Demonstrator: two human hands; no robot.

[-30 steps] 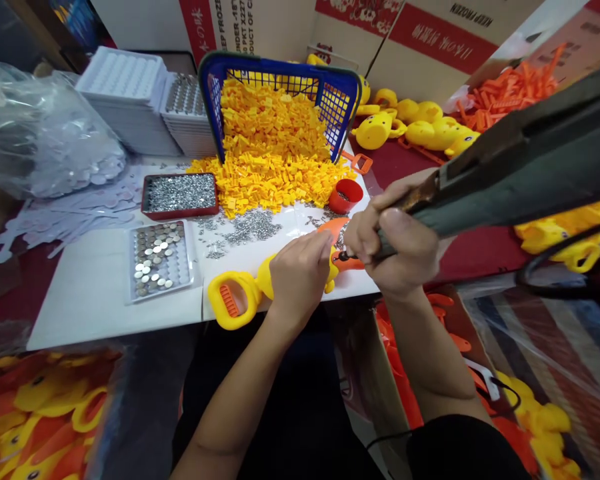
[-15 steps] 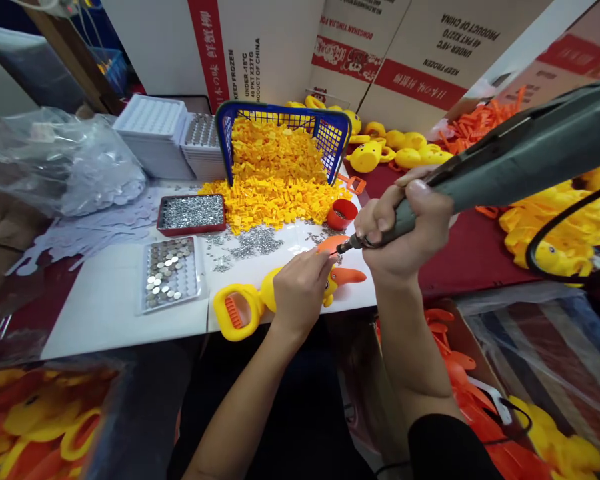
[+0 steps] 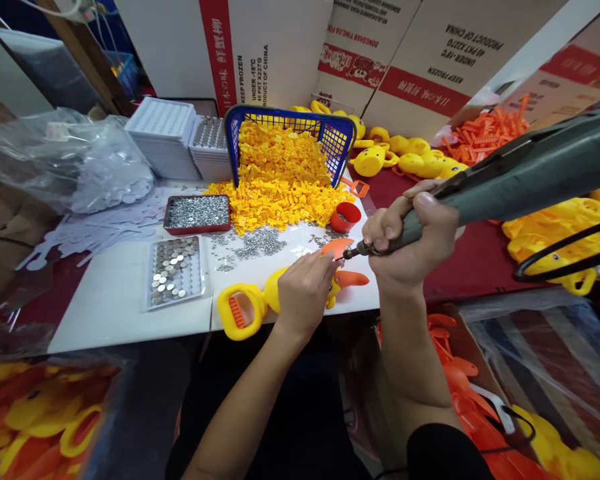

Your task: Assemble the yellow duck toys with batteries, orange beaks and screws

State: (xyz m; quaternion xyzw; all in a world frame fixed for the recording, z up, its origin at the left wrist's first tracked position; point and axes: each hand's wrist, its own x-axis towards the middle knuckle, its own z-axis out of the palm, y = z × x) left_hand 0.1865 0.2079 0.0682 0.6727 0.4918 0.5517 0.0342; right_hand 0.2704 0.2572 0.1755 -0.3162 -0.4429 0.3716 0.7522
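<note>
A yellow toy duck (image 3: pixel 241 312) with a ring handle and an orange bill (image 3: pixel 353 278) lies at the table's front edge. My left hand (image 3: pixel 305 287) is closed over its head end, hiding much of the body. In my right hand (image 3: pixel 415 237) is a dark green electric screwdriver (image 3: pixel 520 177), slanting down to the left. Its thin bit points at the toy beside my left fingertips; whether a screw sits under the tip is hidden. A red cup (image 3: pixel 345 217) and loose screws (image 3: pixel 261 244) are just behind the hands.
A blue basket (image 3: pixel 233 143) spills small yellow parts (image 3: pixel 285 200). Left of it stand a red tray of screws (image 3: pixel 197 212), a tray of button cells (image 3: pixel 175 272) and stacked white trays (image 3: pixel 163 143). Yellow duck parts (image 3: pixel 560 230) lie at right, a black cord (image 3: pixel 550 257) hanging near them.
The whole view has shifted slightly, so things appear a little further right. Both hands keep their hold, and the screwdriver bit stays at the toy.
</note>
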